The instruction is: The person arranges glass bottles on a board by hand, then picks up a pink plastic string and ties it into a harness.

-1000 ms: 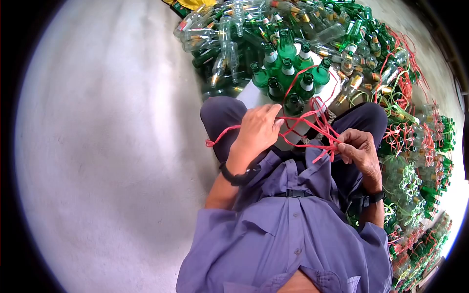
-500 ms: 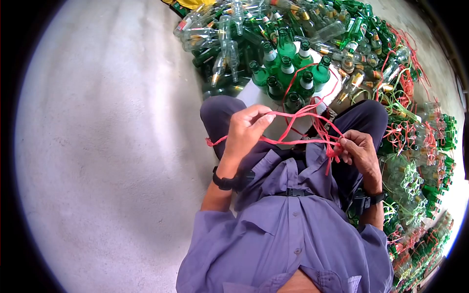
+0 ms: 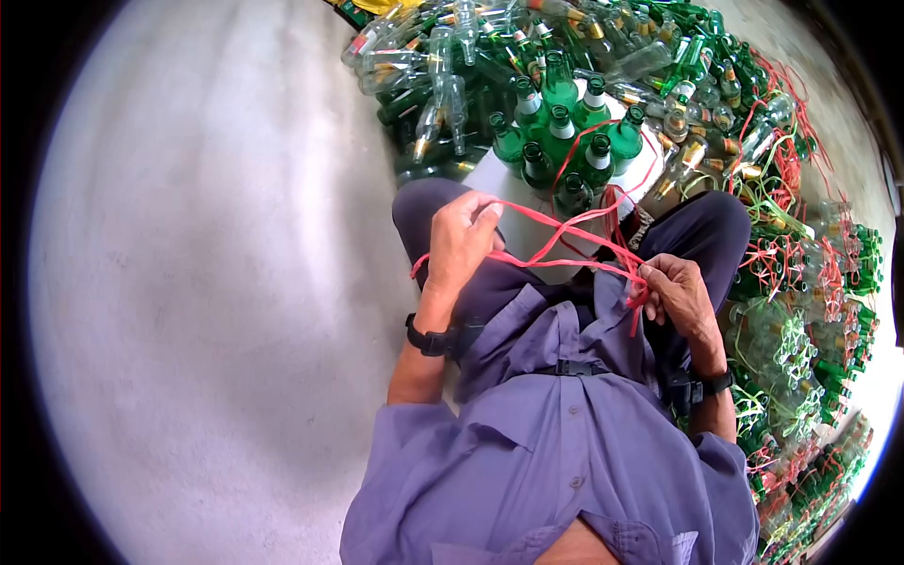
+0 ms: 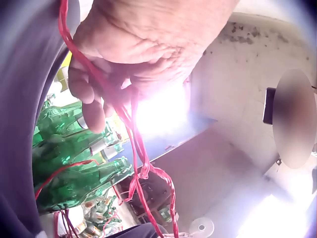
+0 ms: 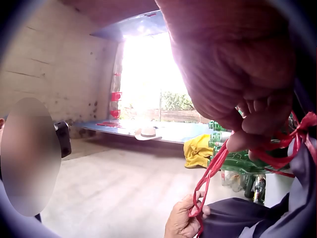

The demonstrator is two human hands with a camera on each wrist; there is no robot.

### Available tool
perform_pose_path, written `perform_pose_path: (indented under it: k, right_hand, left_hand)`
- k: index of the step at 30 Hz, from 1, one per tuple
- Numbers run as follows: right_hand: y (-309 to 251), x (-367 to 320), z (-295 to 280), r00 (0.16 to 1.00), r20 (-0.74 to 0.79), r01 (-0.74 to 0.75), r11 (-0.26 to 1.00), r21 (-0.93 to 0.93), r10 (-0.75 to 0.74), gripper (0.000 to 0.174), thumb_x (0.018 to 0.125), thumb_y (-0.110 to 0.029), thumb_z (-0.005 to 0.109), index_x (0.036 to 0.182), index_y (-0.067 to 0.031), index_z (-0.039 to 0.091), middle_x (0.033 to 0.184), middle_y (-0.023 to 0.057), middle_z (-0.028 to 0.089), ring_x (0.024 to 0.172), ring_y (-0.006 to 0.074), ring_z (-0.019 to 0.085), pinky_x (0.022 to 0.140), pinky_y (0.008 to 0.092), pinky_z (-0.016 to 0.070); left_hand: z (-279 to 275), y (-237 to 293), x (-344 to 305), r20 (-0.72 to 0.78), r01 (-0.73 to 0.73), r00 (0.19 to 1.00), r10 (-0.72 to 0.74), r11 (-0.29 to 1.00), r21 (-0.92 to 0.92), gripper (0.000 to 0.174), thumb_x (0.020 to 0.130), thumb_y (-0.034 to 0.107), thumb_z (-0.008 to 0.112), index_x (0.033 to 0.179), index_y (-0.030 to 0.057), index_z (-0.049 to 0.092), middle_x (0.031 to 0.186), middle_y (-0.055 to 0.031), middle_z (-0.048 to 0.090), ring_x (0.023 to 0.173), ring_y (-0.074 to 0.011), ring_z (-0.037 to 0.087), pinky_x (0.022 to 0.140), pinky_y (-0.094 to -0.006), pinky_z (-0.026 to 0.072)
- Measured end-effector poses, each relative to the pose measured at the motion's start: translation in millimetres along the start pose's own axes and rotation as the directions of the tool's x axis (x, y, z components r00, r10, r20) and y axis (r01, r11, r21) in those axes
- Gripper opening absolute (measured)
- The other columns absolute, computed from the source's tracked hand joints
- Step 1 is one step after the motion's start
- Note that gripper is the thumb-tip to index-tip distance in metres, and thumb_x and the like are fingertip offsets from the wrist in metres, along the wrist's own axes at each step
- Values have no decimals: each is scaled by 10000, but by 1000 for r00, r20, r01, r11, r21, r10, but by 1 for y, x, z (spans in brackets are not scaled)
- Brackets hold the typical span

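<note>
Red plastic twine (image 3: 571, 226) stretches in several strands between the two hands over the person's lap. My left hand (image 3: 458, 243) pinches a strand between thumb and fingers by the left knee; another strand runs past its palm, as the left wrist view also shows. At the right knee my right hand (image 3: 680, 296) grips the bunched, knotted part of the twine, its loose end hanging below the fingers. Just beyond the hands, several green bottles (image 3: 559, 137) stand upright in a tight group on a white surface (image 3: 485, 181). A loop of twine lies across them.
Loose bottles (image 3: 443, 80) lie heaped behind the group. Bundles of bottles tied with red and green twine (image 3: 796, 348) line the right side. Pale floor (image 3: 217, 282) spreads to the left. A straw hat (image 5: 148, 133) and a yellow cloth (image 5: 198, 151) show in the right wrist view.
My left hand has moved left and a little away from the body, drawing the twine strands out longer. The right hand stays near the right knee, holding the bunched twine.
</note>
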State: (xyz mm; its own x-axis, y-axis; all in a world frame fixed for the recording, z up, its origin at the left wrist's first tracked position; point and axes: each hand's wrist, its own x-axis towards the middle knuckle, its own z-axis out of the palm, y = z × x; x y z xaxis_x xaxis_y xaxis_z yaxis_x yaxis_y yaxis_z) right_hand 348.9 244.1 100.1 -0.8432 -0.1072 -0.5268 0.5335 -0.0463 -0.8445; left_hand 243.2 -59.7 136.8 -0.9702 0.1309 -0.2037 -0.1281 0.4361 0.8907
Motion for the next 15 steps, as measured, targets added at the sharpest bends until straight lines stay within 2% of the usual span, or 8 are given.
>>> perform_pose_path:
  k: [1, 3, 6, 10, 12, 13, 15]
  right_hand:
    - [1, 1, 2, 1000, 6, 1, 1000, -1, -1, 244, 990, -195, 558, 908, 25, 624, 733, 66, 681, 481, 72, 582, 392, 191, 411]
    - [1, 2, 5, 1000, -24, -5, 1000, -4, 5, 239, 987, -192, 561, 905, 24, 624, 739, 72, 681, 485, 72, 586, 392, 192, 413]
    - [7, 7, 8, 999, -24, 22, 1000, -11, -23, 231, 983, -188, 567, 902, 21, 622, 744, 77, 681, 486, 72, 589, 394, 192, 417]
    - [3, 8, 14, 1000, 5, 7, 999, -31, -7, 231, 984, -182, 561, 896, 23, 620, 746, 79, 681, 487, 73, 591, 395, 190, 418]
    - [-2, 7, 19, 999, 31, -13, 1000, 29, 12, 249, 990, -187, 538, 891, 26, 619, 742, 84, 680, 473, 77, 579, 398, 194, 423]
    - [-3, 7, 21, 999, 29, -16, 1000, 27, 15, 249, 990, -187, 538, 891, 26, 619, 742, 84, 680, 473, 77, 579, 398, 194, 423]
    - [-6, 8, 22, 994, 86, -84, 982, 168, 71, 269, 995, -197, 509, 888, 24, 618, 743, 93, 679, 451, 84, 559, 389, 206, 419]
  left_hand:
    - [-1, -4, 0, -6, 2, 1000, -2, 1000, 1, 213, 918, 146, 596, 936, -55, 664, 684, -80, 660, 624, -136, 652, 608, -265, 504]
    - [-3, -15, 2, 28, -48, 998, 57, 966, -254, 229, 954, 169, 595, 956, -55, 643, 692, -53, 628, 594, -113, 639, 521, -214, 449]
    - [-5, -20, 3, 13, -63, 997, 72, 931, -359, 226, 958, 168, 592, 986, -52, 633, 719, -75, 648, 614, -131, 647, 555, -222, 477]
    - [-7, -19, 2, -9, -24, 1000, 22, 936, -352, 237, 959, 169, 589, 1033, -53, 628, 771, -85, 674, 682, -134, 659, 640, -249, 512]
    - [-7, -18, 1, -115, -142, 985, 125, 977, -157, 265, 955, 166, 601, 1102, -53, 618, 842, -92, 695, 802, -143, 664, 758, -270, 519]
    - [-6, -17, 0, -113, -140, 986, 123, 977, -161, 265, 955, 166, 601, 1102, -53, 618, 842, -92, 695, 802, -143, 664, 758, -270, 519]
    - [-1, -13, -3, -242, -206, 958, 156, 958, -199, 307, 945, 169, 620, 1160, -51, 606, 968, -113, 695, 917, -152, 648, 847, -272, 495]
